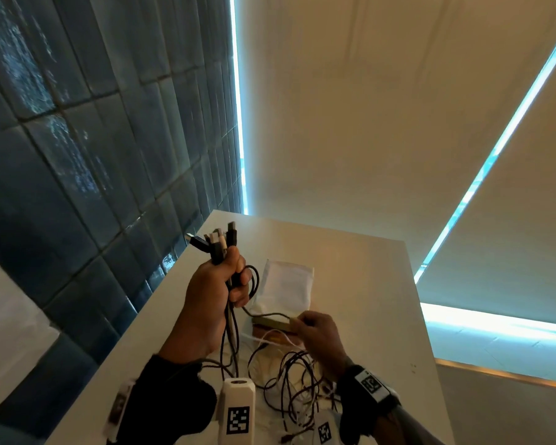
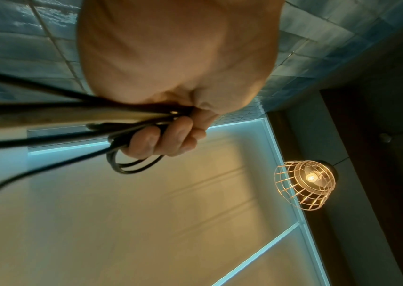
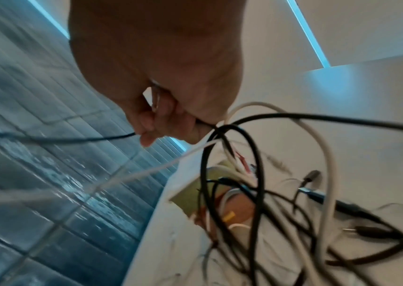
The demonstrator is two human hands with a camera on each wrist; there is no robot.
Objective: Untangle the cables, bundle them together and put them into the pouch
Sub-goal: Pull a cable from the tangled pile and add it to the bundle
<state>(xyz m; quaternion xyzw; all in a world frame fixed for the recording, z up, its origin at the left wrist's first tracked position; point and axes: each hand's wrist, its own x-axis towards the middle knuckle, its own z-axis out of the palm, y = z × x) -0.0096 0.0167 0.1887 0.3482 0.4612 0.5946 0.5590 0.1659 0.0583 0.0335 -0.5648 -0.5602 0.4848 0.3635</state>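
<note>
My left hand is raised above the table and grips a bundle of cables, whose plug ends stick up out of the fist. In the left wrist view its fingers curl round the dark cables, with a loop hanging below. My right hand pinches a thin dark cable that runs left toward the bundle. A loose tangle of black and white cables lies on the table below both hands, seen close in the right wrist view as the tangle. The white pouch lies flat beyond the hands.
The white table ends at a dark tiled wall on the left and a drop on the right. A small yellowish packet lies under the cables near the pouch. A caged lamp hangs overhead.
</note>
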